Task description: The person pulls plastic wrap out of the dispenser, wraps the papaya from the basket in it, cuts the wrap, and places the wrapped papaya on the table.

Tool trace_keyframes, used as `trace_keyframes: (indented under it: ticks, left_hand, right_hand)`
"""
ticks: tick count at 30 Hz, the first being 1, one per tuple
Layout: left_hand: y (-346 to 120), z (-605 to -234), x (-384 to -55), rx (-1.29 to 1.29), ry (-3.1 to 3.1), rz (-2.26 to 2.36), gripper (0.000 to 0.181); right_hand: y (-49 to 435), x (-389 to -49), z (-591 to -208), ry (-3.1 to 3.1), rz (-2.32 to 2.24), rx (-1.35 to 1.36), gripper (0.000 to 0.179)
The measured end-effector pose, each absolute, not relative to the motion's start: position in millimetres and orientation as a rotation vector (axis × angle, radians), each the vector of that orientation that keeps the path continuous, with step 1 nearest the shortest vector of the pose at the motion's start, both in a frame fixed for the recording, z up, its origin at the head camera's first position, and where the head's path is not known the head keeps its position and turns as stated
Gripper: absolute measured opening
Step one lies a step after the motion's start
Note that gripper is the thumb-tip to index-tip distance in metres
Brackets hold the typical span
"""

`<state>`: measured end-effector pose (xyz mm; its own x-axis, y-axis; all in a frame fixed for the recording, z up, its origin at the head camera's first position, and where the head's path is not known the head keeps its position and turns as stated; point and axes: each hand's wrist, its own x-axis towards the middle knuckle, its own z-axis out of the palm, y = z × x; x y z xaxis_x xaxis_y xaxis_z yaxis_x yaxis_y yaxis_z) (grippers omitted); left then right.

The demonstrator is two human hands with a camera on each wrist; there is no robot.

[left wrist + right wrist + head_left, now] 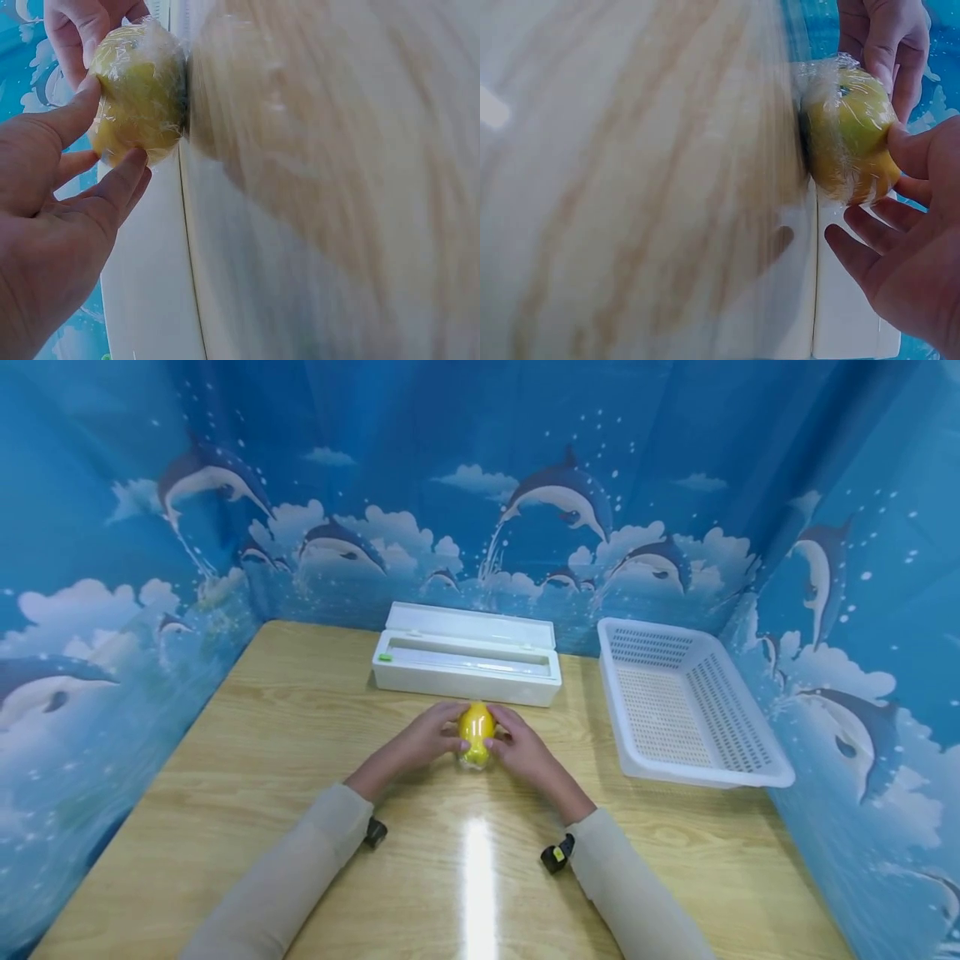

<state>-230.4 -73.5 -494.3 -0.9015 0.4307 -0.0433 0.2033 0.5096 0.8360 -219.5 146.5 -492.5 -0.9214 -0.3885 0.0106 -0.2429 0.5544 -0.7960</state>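
A yellow-green fruit (476,732), wrapped in clear cling film, sits on the wooden table between both hands. Its film shows crinkled and bunched in the left wrist view. My left hand (432,735) grips its left side, with the thumb (75,112) and fingertips against the wrap. On the opposite side my right hand (519,743) holds it between thumb and fingers; some right fingers are spread below it in the right wrist view. Right behind the fruit stands a long white cling film dispenser (467,681), its lid (471,625) raised and a film roll inside.
A white perforated plastic basket (626,727) stands on the right of the table (300,710). The dispenser has a small green slider (385,657) at its left end. Blue curtains (420,435) printed with dolphins enclose the back and sides.
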Motion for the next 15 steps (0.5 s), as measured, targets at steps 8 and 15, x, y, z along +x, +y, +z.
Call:
trace_keyframes:
  ticks: [8,15]
  left_hand:
    - [-70.2,-490.3,-226.0,0.501,2.444,1.413,0.077]
    - [-68.6,-485.5,-223.5,0.445,2.421,1.434,0.076]
  right_hand:
    - [150.3,-217.4,-493.3,2.629,-1.296,-0.521,0.061]
    - [154.3,-219.8,-495.6,2.670,-1.242,-0.541,0.062]
